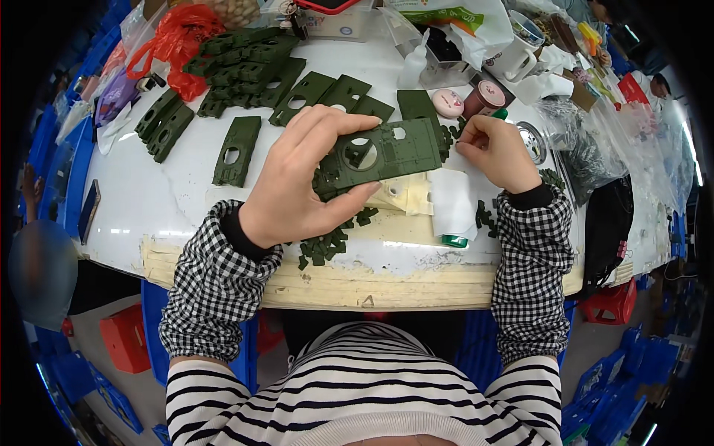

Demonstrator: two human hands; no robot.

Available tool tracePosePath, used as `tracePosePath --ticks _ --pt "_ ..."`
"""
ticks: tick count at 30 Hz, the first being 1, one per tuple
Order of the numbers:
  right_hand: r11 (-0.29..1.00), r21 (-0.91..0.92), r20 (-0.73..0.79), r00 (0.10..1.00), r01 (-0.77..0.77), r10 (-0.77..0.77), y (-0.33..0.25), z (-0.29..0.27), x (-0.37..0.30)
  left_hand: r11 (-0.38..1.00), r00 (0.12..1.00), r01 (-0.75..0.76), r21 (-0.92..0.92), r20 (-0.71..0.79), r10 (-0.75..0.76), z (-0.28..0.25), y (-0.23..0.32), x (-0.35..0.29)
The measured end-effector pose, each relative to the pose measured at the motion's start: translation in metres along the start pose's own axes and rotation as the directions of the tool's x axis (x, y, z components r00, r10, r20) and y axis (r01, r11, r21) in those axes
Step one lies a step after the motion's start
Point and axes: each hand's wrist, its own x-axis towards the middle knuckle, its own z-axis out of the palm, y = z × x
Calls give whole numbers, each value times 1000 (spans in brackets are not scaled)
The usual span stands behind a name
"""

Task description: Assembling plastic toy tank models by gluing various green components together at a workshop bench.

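My left hand (pixel 291 178) grips a dark green plastic model tank hull top (pixel 407 150) by its long edges, thumb below and fingers above. The plate is raised over the table and has a large round hole. To its right, my right hand (pixel 502 154) is closed in a pinch beside some small dark green parts (pixel 449 137); whatever lies between those fingertips is too small to make out. More small green parts (pixel 324 248) are scattered below my left hand. Under the plate and to its right lies a white tube (pixel 452 202) with a green cap.
Stacked green hulls (pixel 245 68) stand at the back left, near a red plastic bag (pixel 182 41). Single hull pieces (pixel 238 151) lie left of my hand. Round pink tins (pixel 485 99), a white mug (pixel 519 59) and clear plastic bags (pixel 587 149) crowd the right.
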Motion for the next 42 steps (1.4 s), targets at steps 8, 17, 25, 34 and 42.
tracePosePath --ticks 8,17,25,34,42 --pt "727 669 -173 983 159 -56 -53 -13 -18 999 999 -36 -20 8 36 9 -4 -1" --pt "624 782 11 1000 -11 4 -71 -6 -29 999 999 -40 -6 21 40 11 -2 -1" --pt "684 726 -32 997 68 -65 -68 -3 -29 999 998 -39 22 47 38 10 0 -2" --pt "725 687 -57 998 54 -21 -74 8 -33 997 997 -53 49 52 50 11 3 -4" --pt "785 607 -138 989 120 -45 -77 20 -33 988 993 -101 116 67 94 14 2 -5"
